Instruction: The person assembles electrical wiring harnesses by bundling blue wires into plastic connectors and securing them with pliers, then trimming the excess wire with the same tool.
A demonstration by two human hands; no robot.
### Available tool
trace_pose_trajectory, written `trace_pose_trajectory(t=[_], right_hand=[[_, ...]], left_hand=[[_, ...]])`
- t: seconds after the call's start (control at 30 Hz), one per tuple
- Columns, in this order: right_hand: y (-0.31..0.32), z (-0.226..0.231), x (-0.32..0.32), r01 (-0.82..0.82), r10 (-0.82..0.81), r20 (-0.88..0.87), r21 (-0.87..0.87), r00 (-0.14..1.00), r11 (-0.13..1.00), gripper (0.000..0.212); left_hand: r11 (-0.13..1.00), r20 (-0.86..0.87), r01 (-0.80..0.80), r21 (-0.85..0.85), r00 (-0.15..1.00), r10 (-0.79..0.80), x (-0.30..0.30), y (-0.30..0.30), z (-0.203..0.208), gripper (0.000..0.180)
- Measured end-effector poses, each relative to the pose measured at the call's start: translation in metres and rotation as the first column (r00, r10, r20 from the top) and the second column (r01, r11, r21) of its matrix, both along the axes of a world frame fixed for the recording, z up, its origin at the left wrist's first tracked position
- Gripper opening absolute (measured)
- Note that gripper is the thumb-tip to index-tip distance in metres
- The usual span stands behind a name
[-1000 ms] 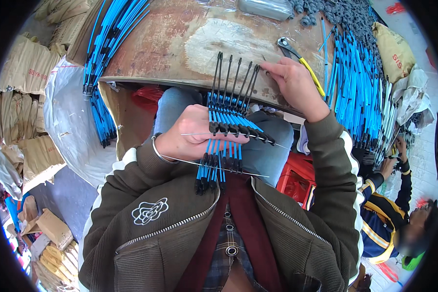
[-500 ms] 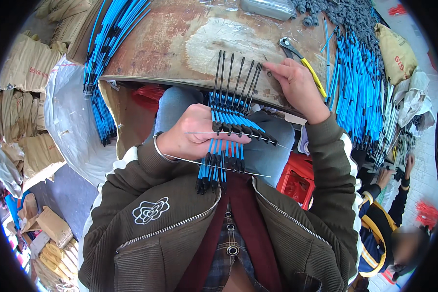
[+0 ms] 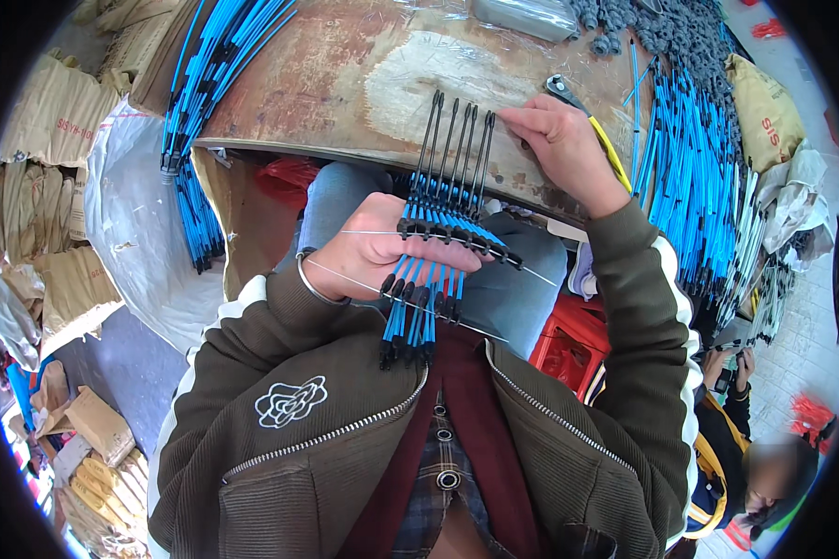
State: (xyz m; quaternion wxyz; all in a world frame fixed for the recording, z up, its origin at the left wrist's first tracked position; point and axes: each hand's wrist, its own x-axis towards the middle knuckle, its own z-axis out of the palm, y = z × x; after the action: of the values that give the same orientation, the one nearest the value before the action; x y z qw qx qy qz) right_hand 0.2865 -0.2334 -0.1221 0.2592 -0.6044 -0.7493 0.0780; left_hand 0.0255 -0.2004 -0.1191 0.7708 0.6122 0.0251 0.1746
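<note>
My left hand [image 3: 378, 247] is closed around a fanned bundle of thin blue rods [image 3: 421, 272] with black joints, above my lap. Two thin metal wires cross the bundle, threaded along its rows of black joints; one wire end [image 3: 541, 276] sticks out to the right. Slender black looped tips [image 3: 457, 144] stand up at the far end of the bundle, over the table edge. Beside the rightmost tip is my right hand [image 3: 564, 149], its fingers curled and the thumb and forefinger close together. Whatever lies between those fingertips is too small to make out.
Pliers with yellow handles [image 3: 608, 154] lie on the worn wooden table [image 3: 317, 102] beyond my right hand. Blue rods lie heaped at right [image 3: 694, 158] and left [image 3: 205, 84]. Grey fittings [image 3: 629, 23] and a metal tray [image 3: 527, 17] are at the back. A person [image 3: 727, 438] works at far right.
My right hand has shifted slightly up, its fingertips still by the rightmost black tip. The bundle in my left hand has tilted a little, and the black tips have regrouped.
</note>
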Motion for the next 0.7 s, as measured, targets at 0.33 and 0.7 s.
trace_pose_trajectory(t=[0.33,0.7], right_hand=[[0.014,0.001,-0.002,-0.03,0.028,-0.048,-0.049,0.998,0.998,0.011],[0.018,-0.003,-0.002,-0.051,0.052,-0.016,0.05,0.999,0.997,0.012]], left_hand=[[0.986,-0.059,0.0,-0.169,0.998,-0.01,-0.001,-0.001,-0.001,0.021],[0.996,0.042,-0.071,-0.06,0.996,0.074,0.004,-0.003,-0.008,0.019]])
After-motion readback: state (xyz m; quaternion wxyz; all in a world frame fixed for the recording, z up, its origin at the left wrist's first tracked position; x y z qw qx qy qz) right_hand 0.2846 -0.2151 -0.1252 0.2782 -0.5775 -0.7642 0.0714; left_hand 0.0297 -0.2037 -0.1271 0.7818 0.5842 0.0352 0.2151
